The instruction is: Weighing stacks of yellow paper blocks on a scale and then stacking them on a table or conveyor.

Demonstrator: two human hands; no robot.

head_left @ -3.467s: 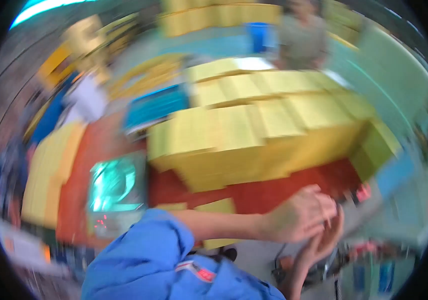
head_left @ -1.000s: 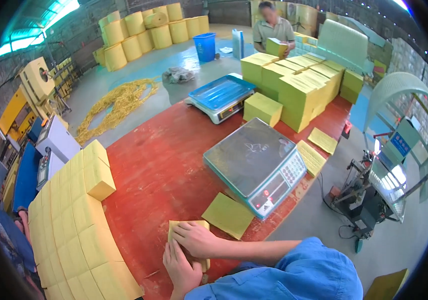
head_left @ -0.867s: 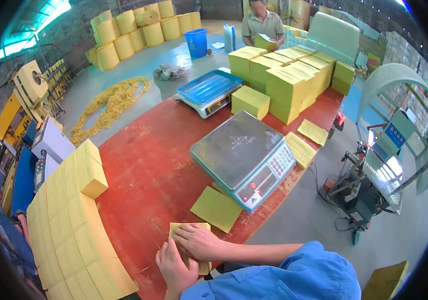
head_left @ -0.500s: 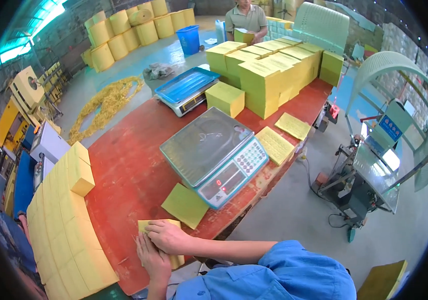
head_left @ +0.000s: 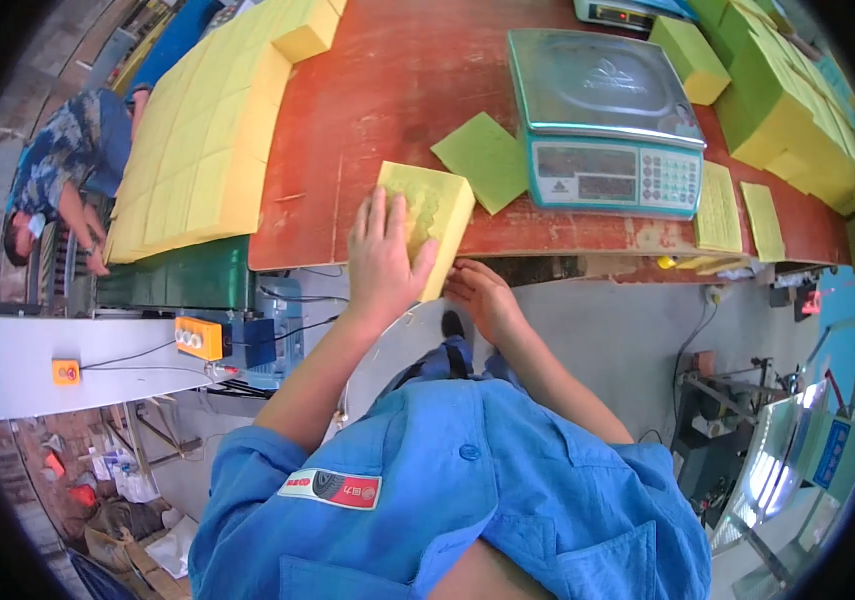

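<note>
A block of yellow paper sheets (head_left: 428, 205) sits at the table's near edge, its near end jutting past the edge. Across its left part lies my left hand (head_left: 383, 250), fingers stretched out and thumb spread over the top. Beside the block's near right corner is my right hand (head_left: 488, 300), its fingers curled in toward the block's side. Whether those fingers hold anything is hidden. Just beyond the block, a flat yellow-green sheet or thin pad (head_left: 486, 160) rests partly against a digital scale (head_left: 603, 105) with a metal pan.
Rows of yellow paper blocks (head_left: 198, 130) line the left of the red table (head_left: 348, 110); tall stacks (head_left: 788, 110) stand at the right. Two thin pads (head_left: 718, 207) lie right of the scale. Another person (head_left: 68, 170) bends at far left. A machine (head_left: 748, 440) stands at lower right.
My view has swung down and toward the left. My hands were together on top of the block; now the right hand has come away to its right side, while the left remains on it.
</note>
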